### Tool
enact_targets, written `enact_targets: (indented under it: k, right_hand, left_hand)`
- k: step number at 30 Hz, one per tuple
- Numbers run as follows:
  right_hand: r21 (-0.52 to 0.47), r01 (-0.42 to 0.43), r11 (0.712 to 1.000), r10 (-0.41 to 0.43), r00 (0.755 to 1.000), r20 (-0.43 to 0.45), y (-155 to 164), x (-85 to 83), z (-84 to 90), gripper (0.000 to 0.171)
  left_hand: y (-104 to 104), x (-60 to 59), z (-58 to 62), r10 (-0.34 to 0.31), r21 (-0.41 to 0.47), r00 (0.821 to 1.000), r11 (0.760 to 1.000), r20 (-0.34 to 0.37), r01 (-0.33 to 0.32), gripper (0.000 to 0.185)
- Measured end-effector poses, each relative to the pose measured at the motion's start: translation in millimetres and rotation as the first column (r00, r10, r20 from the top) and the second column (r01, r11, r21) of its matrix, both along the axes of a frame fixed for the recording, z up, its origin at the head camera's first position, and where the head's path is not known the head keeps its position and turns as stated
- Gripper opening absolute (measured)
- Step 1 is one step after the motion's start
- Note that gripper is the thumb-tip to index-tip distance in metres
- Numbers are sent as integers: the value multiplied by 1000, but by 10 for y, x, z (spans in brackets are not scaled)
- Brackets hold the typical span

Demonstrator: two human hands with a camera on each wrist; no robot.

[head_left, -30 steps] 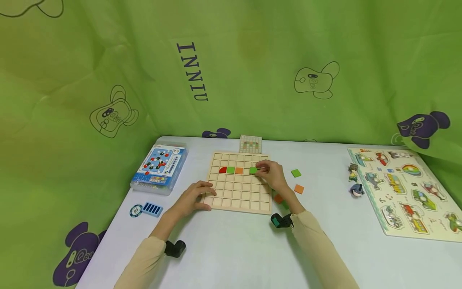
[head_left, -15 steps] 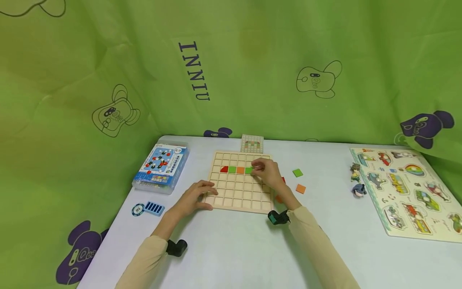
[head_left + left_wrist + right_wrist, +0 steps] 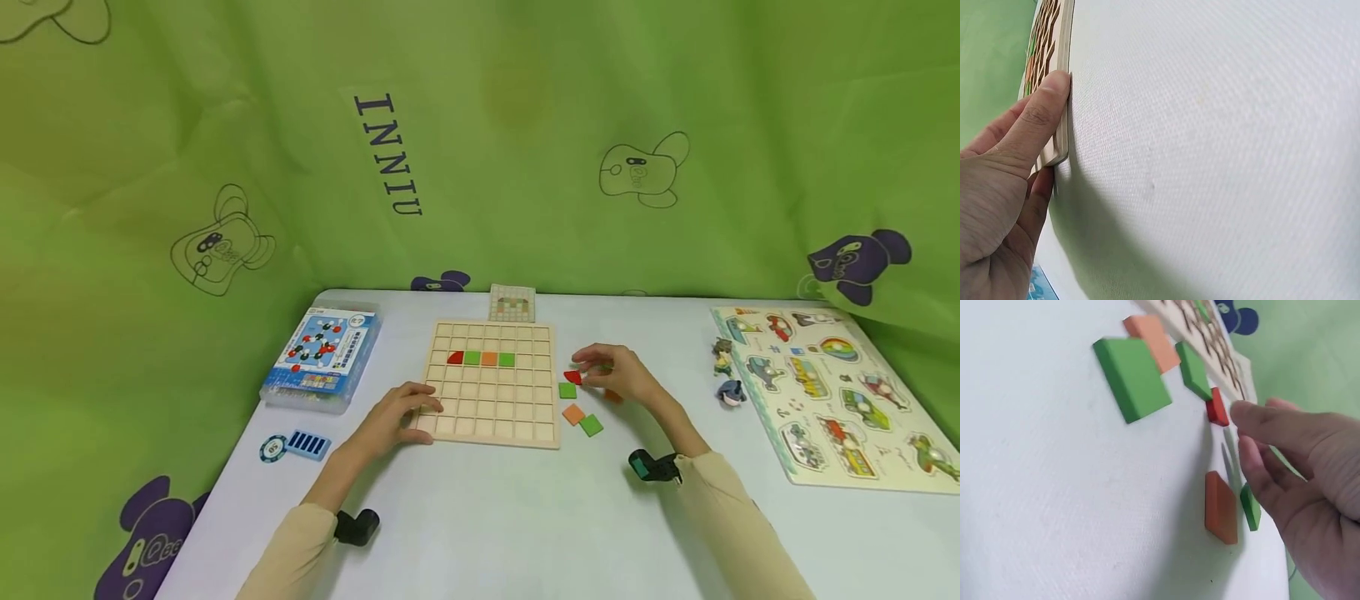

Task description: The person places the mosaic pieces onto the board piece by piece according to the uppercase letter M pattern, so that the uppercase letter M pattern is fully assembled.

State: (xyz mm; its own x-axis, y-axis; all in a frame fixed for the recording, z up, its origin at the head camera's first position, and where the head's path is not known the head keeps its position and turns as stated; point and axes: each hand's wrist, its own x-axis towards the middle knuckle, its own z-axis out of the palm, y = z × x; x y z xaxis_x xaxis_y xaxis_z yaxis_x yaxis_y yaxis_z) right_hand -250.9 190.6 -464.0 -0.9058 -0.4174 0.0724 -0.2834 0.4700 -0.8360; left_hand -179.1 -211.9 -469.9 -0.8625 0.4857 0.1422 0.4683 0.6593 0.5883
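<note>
The right hand (image 3: 621, 375) hovers over loose tiles on the white table (image 3: 480, 517), just right of the wooden grid board (image 3: 491, 385). Its fingers are loosely curved, the fingertips (image 3: 1249, 419) at a small red tile (image 3: 573, 377); whether they touch it I cannot tell, and the grip is not closed on it. The red tile lies flat with one rounded corner; it has no clear long axis. Near it lie a green tile (image 3: 567, 390), an orange tile (image 3: 573, 413) and another green tile (image 3: 591, 425). The left hand (image 3: 390, 417) rests on the board's near left corner, thumb (image 3: 1044, 112) pressed flat against its edge, fingers straight. The board's second row holds red, green, orange and green tiles.
</note>
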Motion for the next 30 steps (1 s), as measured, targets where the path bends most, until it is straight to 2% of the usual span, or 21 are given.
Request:
enact_targets:
  k: [3, 6, 9, 12, 14, 16, 19, 23, 26, 28, 30]
  right_hand:
    - [39, -52, 998, 53, 998, -29, -6, -40, -25, 33]
    - [83, -17, 996, 25, 995, -96, -51, -83, -70, 29]
    - [102, 101, 990, -82, 981, -174, -126, -117, -114, 24]
    - [93, 230, 969, -205, 952, -227, -213, -122, -112, 22]
    - [89, 283, 955, -260, 943, -208, -265, -106, -86, 21]
    - [102, 299, 949, -278, 944, -174, -291, -83, -46, 20]
    - [103, 268, 958, -252, 957, -144, -278, -83, -14, 15]
    - [97, 153, 984, -137, 979, -149, -221, -165, -31, 24]
    - [112, 72, 991, -57, 990, -131, -196, -225, -67, 29]
    - [119, 71, 990, -54, 989, -137, -188, -241, -90, 26]
    - [119, 111, 987, -91, 982, -164, -188, -234, -111, 23]
  left_hand:
    - [-8, -7, 9, -7, 6, 1000, 1000, 9, 7, 43]
    - [-6, -15, 8, -6, -1, 1000, 1000, 23, 6, 43]
    - [-5, -16, 6, 0, -5, 1000, 1000, 24, 1, 43]
    - [-8, -7, 3, 7, 6, 1000, 1000, 23, -7, 43]
    - [-8, 3, 4, 7, 7, 1000, 1000, 25, -7, 43]
    - [-9, 11, 0, 6, 8, 1000, 1000, 29, -6, 42]
    - [-3, 15, -2, 9, 5, 999, 1000, 37, -9, 42]
    - [-4, 13, -6, 16, 8, 1000, 1000, 25, -16, 42]
    - [-12, 13, -11, 10, 12, 1000, 1000, 13, -11, 42]
    - [-17, 12, -10, 6, 12, 1000, 1000, 13, -6, 42]
    - [-24, 8, -9, 6, 11, 1000, 1000, 20, -6, 42]
